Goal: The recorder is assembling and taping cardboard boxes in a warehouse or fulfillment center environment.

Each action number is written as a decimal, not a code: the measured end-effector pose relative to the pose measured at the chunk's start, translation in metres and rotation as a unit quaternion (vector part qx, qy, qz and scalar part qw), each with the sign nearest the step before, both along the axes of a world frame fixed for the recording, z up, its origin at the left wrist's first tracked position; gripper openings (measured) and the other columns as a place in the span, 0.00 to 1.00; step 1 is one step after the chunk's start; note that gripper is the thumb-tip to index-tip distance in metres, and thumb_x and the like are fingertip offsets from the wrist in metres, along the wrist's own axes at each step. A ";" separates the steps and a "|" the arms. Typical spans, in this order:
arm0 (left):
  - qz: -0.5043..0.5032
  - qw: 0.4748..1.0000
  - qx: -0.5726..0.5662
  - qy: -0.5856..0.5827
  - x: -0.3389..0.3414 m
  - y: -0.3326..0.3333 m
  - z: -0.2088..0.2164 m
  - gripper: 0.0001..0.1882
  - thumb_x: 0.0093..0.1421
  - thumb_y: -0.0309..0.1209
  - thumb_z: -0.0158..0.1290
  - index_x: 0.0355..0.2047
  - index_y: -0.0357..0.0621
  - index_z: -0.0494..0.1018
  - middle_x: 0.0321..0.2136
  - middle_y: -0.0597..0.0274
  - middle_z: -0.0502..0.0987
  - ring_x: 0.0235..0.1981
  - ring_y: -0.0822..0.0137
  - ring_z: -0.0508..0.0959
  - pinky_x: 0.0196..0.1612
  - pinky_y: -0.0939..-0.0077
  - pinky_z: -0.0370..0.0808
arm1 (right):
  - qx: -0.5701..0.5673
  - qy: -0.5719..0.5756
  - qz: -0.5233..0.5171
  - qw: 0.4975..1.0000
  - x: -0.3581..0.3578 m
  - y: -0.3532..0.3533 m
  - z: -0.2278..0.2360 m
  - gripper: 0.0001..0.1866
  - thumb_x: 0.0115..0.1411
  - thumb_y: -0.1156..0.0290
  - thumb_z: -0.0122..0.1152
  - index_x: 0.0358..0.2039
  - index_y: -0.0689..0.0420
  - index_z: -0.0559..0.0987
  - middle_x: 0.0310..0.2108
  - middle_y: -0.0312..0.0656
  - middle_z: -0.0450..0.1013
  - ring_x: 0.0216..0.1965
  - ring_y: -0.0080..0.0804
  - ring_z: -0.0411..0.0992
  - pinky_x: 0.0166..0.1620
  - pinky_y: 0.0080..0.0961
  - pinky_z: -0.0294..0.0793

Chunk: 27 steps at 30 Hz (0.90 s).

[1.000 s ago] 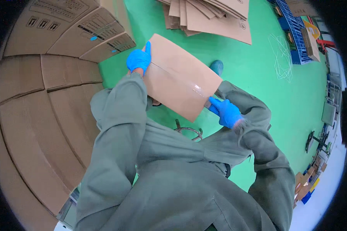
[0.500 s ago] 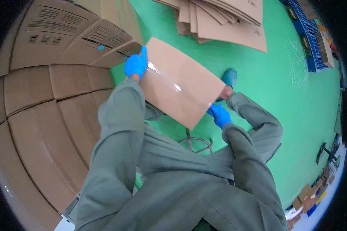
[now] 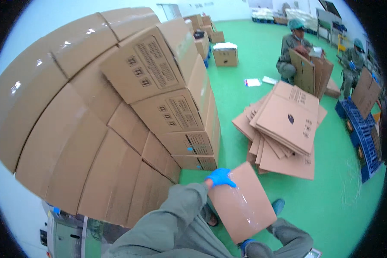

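Observation:
Between my knees is a brown cardboard box (image 3: 241, 206), its broad face toward me and tilted. Shiny clear tape runs along the middle of that face. My left hand (image 3: 221, 177), in a blue glove, grips the box's upper left edge, with its fingers reaching onto the face. My right hand (image 3: 246, 246), also in a blue glove, is at the box's lowest corner. Its fingers are mostly hidden, so their grip does not show. The sides and underside of the box are out of sight.
Stacked closed cartons (image 3: 116, 150) form a high wall on my left. Ahead lies a pile of flattened cardboard (image 3: 288, 124). Beyond it one person (image 3: 294, 51) crouches holding cardboard; another person (image 3: 352, 64) sits farther right. Blue pallets (image 3: 361, 137) and loose straps (image 3: 352, 185) lie at right.
The view has tilted up, showing the room and the co-workers. Box and hands now appear lower in the picture. My left hand stays at the box's upper edge, my right at its lower corner.

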<state>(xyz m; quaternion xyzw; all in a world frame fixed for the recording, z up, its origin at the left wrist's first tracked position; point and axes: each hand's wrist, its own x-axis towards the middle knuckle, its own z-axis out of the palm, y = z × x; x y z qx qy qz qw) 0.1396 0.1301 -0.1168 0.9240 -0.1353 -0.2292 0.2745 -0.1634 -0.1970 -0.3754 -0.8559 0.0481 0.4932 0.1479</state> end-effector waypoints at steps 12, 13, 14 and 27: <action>-0.069 0.722 -0.084 -0.683 -0.111 -0.090 0.394 0.57 0.39 0.49 0.73 0.65 0.35 0.61 0.63 0.40 0.65 0.64 0.47 0.68 0.63 0.58 0.69 | 0.009 0.018 0.102 0.995 0.040 0.029 0.040 0.46 0.25 0.60 0.85 0.53 0.49 0.79 0.42 0.43 0.79 0.41 0.40 0.79 0.41 0.39 0.79; -0.029 0.666 -0.097 -0.739 -0.104 -0.085 0.424 0.57 0.40 0.51 0.73 0.65 0.34 0.61 0.60 0.40 0.69 0.57 0.48 0.76 0.58 0.59 0.74 | 0.011 0.030 0.113 0.993 0.044 0.030 0.036 0.46 0.25 0.60 0.85 0.53 0.49 0.79 0.42 0.42 0.79 0.40 0.38 0.79 0.40 0.39 0.79; 0.032 0.641 -0.106 -0.759 -0.099 -0.081 0.447 0.59 0.39 0.53 0.73 0.65 0.33 0.60 0.57 0.40 0.72 0.49 0.49 0.81 0.51 0.61 0.78 | -0.005 0.043 0.123 0.992 0.047 0.031 0.034 0.46 0.26 0.60 0.85 0.53 0.49 0.79 0.42 0.41 0.79 0.40 0.37 0.78 0.40 0.38 0.79; 0.401 0.347 -0.096 -0.842 0.013 0.006 0.564 0.55 0.52 0.47 0.67 0.70 0.33 0.49 0.71 0.42 0.51 0.72 0.45 0.52 0.72 0.57 0.50 | 0.067 0.006 0.155 0.986 0.054 0.019 0.011 0.48 0.29 0.60 0.84 0.56 0.50 0.74 0.49 0.44 0.75 0.47 0.43 0.75 0.46 0.39 0.77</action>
